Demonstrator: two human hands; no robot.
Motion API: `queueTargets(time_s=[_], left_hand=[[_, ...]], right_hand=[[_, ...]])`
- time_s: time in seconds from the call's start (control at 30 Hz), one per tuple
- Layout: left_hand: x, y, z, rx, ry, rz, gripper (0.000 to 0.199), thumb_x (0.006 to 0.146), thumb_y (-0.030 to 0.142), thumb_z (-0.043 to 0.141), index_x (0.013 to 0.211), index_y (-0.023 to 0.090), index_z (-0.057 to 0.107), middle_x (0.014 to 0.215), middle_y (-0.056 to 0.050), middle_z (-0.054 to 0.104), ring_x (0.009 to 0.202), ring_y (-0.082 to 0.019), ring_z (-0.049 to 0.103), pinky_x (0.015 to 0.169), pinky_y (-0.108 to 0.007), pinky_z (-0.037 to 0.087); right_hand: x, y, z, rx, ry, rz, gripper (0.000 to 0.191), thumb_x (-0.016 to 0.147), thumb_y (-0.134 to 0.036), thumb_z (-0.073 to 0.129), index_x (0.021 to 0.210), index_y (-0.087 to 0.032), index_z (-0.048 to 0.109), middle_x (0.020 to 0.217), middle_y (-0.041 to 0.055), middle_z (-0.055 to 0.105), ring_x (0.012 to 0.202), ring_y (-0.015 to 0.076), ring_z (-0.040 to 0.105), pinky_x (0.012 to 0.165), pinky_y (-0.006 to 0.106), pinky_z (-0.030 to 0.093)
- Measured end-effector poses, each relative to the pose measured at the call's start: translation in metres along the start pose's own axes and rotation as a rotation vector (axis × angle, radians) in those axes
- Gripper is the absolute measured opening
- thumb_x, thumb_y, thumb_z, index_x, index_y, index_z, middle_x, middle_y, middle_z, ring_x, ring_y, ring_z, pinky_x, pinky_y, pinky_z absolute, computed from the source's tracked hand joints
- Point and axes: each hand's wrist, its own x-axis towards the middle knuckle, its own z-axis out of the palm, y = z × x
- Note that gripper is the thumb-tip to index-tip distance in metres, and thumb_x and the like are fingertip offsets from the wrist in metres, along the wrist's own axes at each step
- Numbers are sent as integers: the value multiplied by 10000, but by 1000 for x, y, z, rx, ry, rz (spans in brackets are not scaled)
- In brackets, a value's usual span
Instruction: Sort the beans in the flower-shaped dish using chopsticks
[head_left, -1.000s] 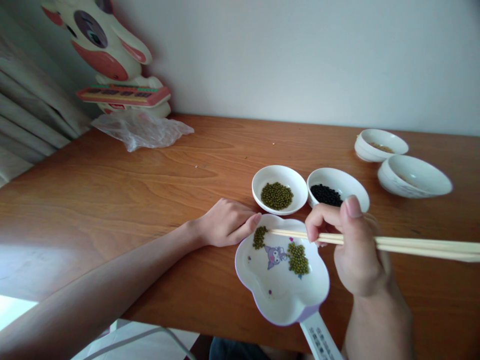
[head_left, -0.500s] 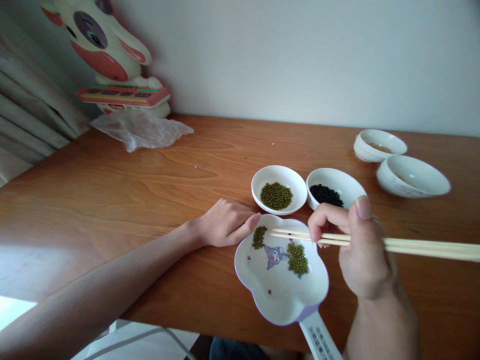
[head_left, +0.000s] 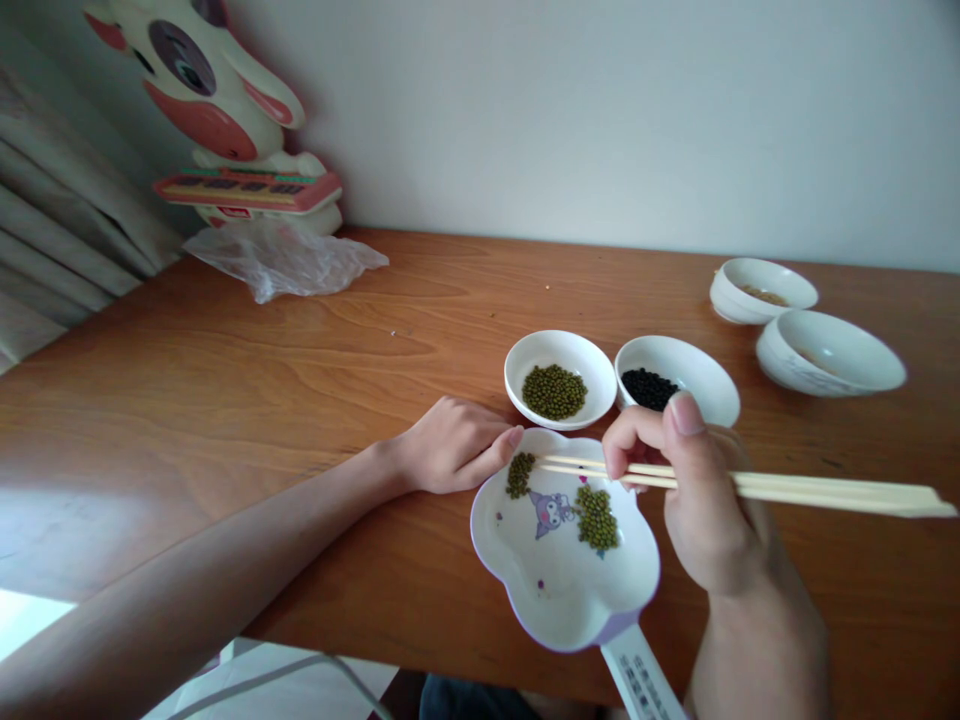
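Observation:
My right hand (head_left: 697, 480) is closed around a pair of pale chopsticks (head_left: 810, 488), whose tips rest beside the smaller pile of green beans (head_left: 520, 475) in a flower-shaped white dish (head_left: 559, 600). A larger pile of green beans (head_left: 597, 518) lies right of the printed figure in that dish. My left hand (head_left: 461, 447) lies on the table with its thumb against the dish's upper left rim; its other fingers are curled and partly hidden. Just behind the dish stand a white bowl of green beans (head_left: 554, 391) and a white bowl (head_left: 709, 385) with black beans (head_left: 649, 388).
Two more white bowls, a rear one (head_left: 731, 298) and a nearer one (head_left: 795, 362), stand at the right. A crumpled plastic bag (head_left: 289, 262) lies at the back left, below a cow-shaped toy keyboard (head_left: 247, 190). The wooden table (head_left: 225, 370) meets a wall behind.
My right hand has moved slightly left with the chopsticks, and their tips are closer to the smaller bean pile. My left hand has stayed in place.

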Motion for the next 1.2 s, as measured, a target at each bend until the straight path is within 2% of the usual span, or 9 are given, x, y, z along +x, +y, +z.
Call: queueTargets(time_s=[0.27,0.77,0.97,1.1,1.2], left_hand=[[0,-1,0,10,9,9,466,1111,332,283,747,179,531,716,-33,628,616,-124,550,594,-264,375],[0,0,0,-6,-12,-9,448,1114,342,278,750,184,486,721,-24,604,621,-128,515,609,-277,357],[0,0,0,-8,-8,-4,446,1113,341,279,738,185,463,710,-16,587,609,-123,491,603,-277,342],[0,-1,1,-8,-2,3,443,1113,334,279,747,185,478,725,-17,600,618,-122,505,603,-284,340],[0,-1,1,0,1,-4,446,1112,334,278,744,185,482,733,-17,607,620,-122,511,602,-289,344]], right_hand=[[1,3,3,10,6,1,708,1093,-610,196,650,-218,585,597,14,590,591,148,557,577,335,362],[1,2,4,-1,53,-6,715,1104,-584,215,619,-213,587,566,-1,552,560,123,508,575,334,344],[0,1,-2,7,72,-4,728,1086,-613,214,596,-217,579,568,21,562,578,152,530,576,342,351],[-2,-5,-7,59,167,-17,777,1057,-671,200,558,-228,600,548,36,576,566,183,551,564,352,373],[-2,-9,-8,83,350,-123,807,1078,-626,164,543,-224,615,520,37,575,565,192,578,596,360,408]])
